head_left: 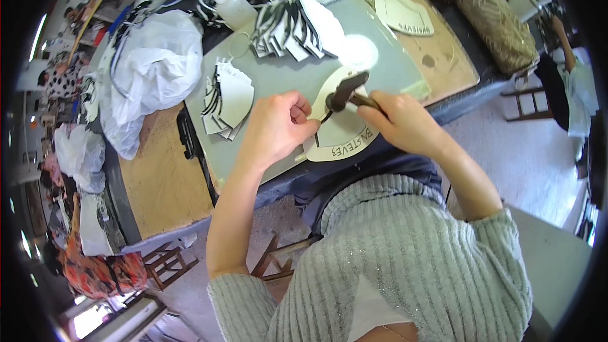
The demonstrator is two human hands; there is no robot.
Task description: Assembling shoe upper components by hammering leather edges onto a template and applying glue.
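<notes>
My right hand (399, 120) is wrapped round the handle of a hammer (343, 92), whose dark head is raised over a curved cream template (339, 150). The template lies on the grey-green work mat at the table's near edge and has dark lettering on its rim. At its left side my left hand (278, 128) has its fingers curled, thumb and forefinger pinched together beside a short thin dark strip (326, 116). Whether the strip sits between those fingertips is hard to make out. Left of this hand lies a small fanned stack of white, black-edged pieces (235, 96).
A larger fan of similar pieces (297, 28) lies farther back, near a white squeeze bottle (233, 7). Plastic bags (158, 50) are heaped at left. Another cream template (402, 9) rests on a brown board at right, beside a wrapped bundle (497, 22). Other people sit around.
</notes>
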